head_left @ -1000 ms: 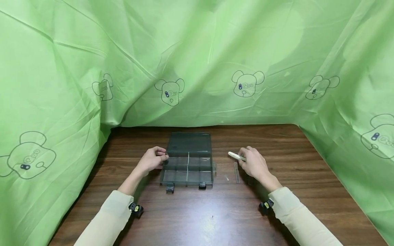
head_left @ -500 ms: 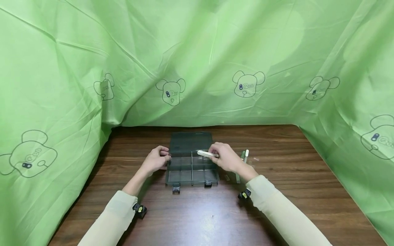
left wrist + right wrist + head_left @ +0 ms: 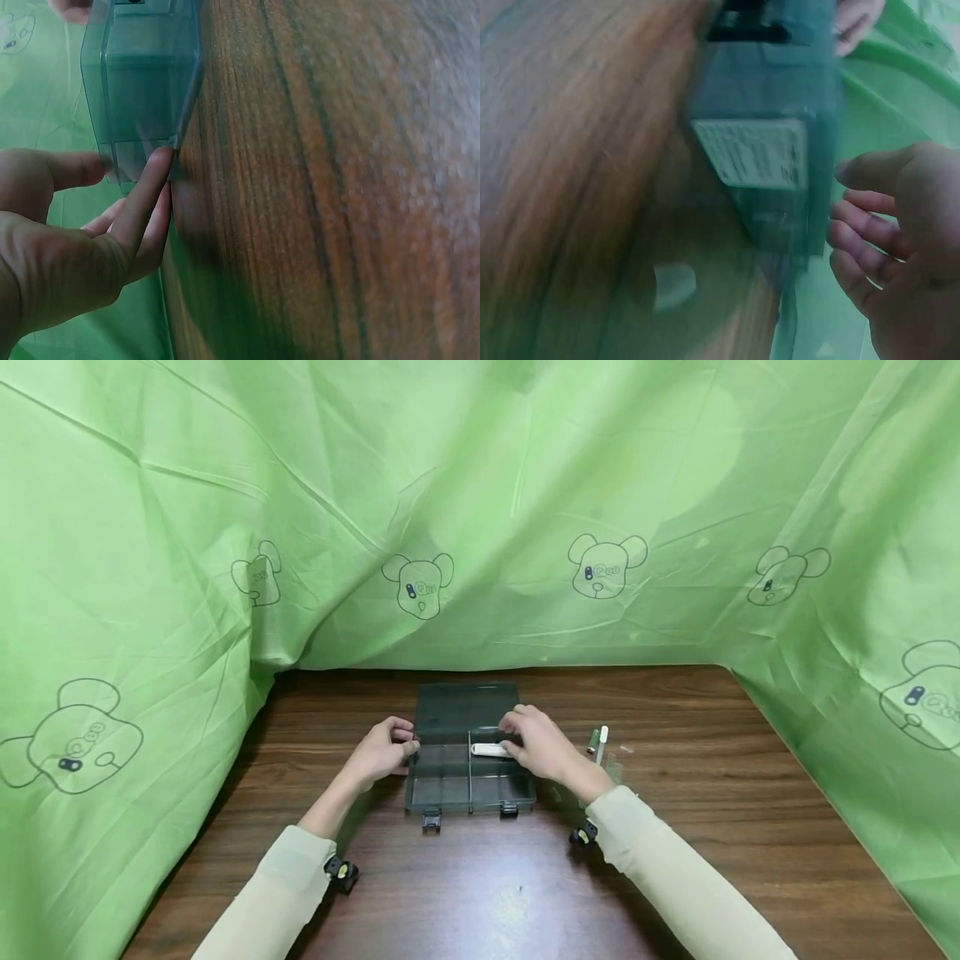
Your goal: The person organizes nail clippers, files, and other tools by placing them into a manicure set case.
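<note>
arms (image 3: 678,868) forward, right fingers (image 3: 871,229) bent

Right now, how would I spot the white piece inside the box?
On the brown wooden table, find the dark see-through box, its lid open at the far side. Look just right of the divider running front to back. The narrow white piece there lies crosswise inside the box, unlike the white-tipped stick out on the table to the right.

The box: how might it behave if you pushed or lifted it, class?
The box looks like thin, see-through plastic, so probably stiff and light for its size. Its wide, low base on the table suggests it would likely slide rather than tip. The open lid might swing if lifted.
</note>
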`<state>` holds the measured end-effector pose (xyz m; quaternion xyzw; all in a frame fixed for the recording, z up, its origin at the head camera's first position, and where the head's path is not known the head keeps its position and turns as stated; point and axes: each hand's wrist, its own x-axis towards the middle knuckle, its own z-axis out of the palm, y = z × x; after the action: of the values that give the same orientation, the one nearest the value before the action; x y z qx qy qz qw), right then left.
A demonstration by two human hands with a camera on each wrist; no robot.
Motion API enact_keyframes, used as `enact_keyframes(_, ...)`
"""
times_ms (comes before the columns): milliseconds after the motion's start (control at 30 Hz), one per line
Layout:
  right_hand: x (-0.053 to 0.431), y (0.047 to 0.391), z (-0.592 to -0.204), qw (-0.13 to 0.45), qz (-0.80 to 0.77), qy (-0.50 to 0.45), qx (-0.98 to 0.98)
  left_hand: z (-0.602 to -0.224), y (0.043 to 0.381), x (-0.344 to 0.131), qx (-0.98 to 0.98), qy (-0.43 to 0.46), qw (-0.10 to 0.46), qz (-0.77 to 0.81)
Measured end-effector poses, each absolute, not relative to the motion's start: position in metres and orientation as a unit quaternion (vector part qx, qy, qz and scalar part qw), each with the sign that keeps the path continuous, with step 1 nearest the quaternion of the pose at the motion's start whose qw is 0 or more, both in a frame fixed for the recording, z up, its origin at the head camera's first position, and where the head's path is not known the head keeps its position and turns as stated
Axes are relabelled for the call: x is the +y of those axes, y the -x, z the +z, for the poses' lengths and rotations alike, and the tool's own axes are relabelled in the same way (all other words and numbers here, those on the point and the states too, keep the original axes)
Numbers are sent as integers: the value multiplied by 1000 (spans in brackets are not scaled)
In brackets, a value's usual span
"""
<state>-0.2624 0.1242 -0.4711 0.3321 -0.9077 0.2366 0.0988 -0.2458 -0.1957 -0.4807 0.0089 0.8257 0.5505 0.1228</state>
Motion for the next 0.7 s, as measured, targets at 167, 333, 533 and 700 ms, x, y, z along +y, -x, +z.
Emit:
enact_keyframes(167, 162, 266, -465, 99, 285, -289, -909, -481, 246, -196, 822, -8, 129, 554)
enact_keyframes(333, 216, 271, -467, 73, 241, -269, -930, -481, 247, -196, 823, -13, 130, 553)
enact_keyframes(533, 260, 269, -477, 40, 183, -271, -944, -481, 249, -195, 823, -18, 125, 553)
enact_keyframes(700, 271, 268, -488, 33, 174, -279, -944, -480, 248, -194, 825, -15, 129, 550)
